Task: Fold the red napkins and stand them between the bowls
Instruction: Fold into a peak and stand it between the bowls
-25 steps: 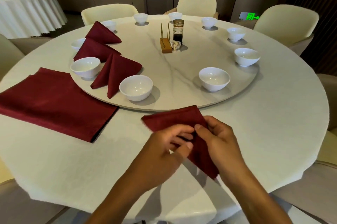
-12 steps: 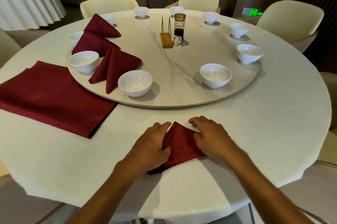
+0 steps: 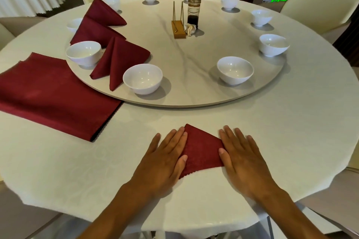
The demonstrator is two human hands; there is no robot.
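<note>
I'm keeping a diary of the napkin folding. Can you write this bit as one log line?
step: flattening fold | left hand: flat on folded napkin | right hand: flat on it | standing napkins: three

Soft, even indoor light — faint shadows beside the bowls [image 3: 142, 78] — wide-angle bending at edges.

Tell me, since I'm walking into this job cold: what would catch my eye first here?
Two flat hands, left hand and right hand, press a folded red napkin on the near table edge. Beyond it, three standing napkins rise between white bowls on the turntable's left side. A flat napkin stack lies at left.
</note>
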